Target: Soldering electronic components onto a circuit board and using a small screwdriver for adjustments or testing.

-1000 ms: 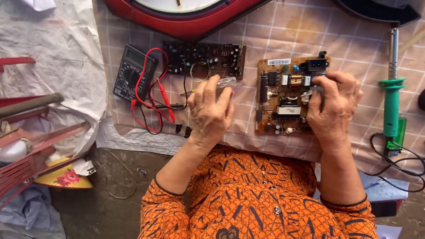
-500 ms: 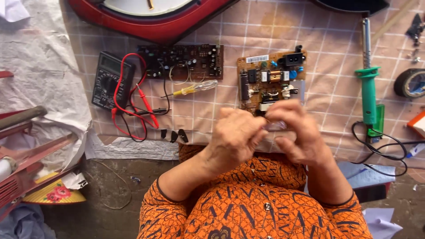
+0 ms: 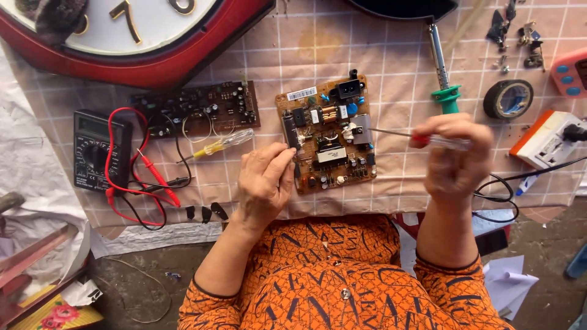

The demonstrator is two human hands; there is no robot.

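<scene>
Two hands are seen over a checked cloth (image 3: 391, 36): the brown circuit board (image 3: 327, 131) is steadied at its left edge by the left hand (image 3: 263, 183), fingers together, while a red-handled screwdriver (image 3: 422, 139) is pinched by the right hand (image 3: 455, 159), tip on the board

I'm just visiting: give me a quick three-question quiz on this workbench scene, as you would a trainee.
1. True or false: the right hand holds a screwdriver.
2. What does the left hand rest against: A) the multimeter, B) the brown circuit board, C) the tape roll?
3. What colour is the frame of the wall clock?

Key: 1 true; 2 B; 3 red.
</scene>
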